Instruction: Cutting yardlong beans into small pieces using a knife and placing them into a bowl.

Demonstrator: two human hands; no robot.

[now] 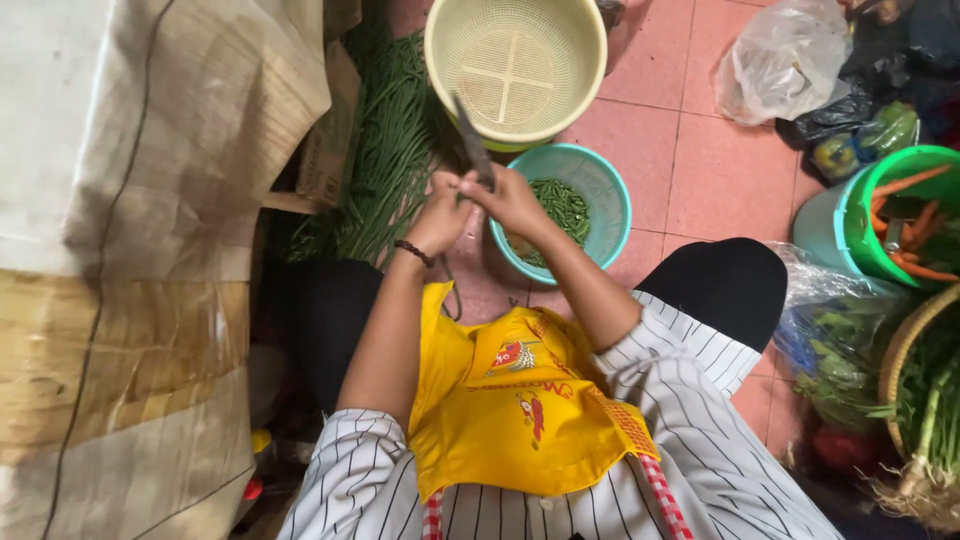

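— While the right hand grips the knife over the teal bowl, what's risky?
— Left hand pinches beans beside the blade; fingers could get nicked.

Lots of colour here: a bright yellow cloth apron with red printed figures over a white shirt with thin black stripes. The round plastic bowl is teal, full of chopped green beans. Pale yellow round plastic colander, salmon-pink tiled floor, and a green plastic bucket of orange carrots.
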